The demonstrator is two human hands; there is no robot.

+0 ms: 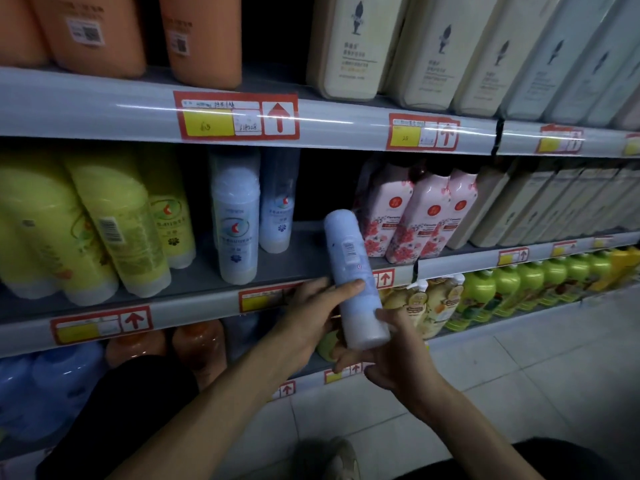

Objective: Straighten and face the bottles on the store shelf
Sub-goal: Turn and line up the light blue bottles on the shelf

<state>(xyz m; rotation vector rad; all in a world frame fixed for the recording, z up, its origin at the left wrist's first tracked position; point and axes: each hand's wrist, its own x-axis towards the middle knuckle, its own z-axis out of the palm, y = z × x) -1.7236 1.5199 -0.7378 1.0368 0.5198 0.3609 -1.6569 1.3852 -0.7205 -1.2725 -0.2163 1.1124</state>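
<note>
A pale blue bottle point(349, 268) with a white base is held in front of the middle shelf point(207, 277), tilted, its barcode side towards me. My left hand point(311, 317) grips its lower part from the left, thumb across the front. My right hand point(388, 355) holds the white base from below and the right. Two matching blue bottles point(235, 223) stand on the shelf to the left, labels facing out. A gap lies between them and the pink floral bottles point(408, 220).
Yellow-green bottles point(114, 223) lean at the left of the middle shelf. Orange and cream bottles point(349, 46) fill the top shelf. Green and yellow bottles point(519, 289) line the lower shelf at right. Tiled floor point(519, 375) lies below.
</note>
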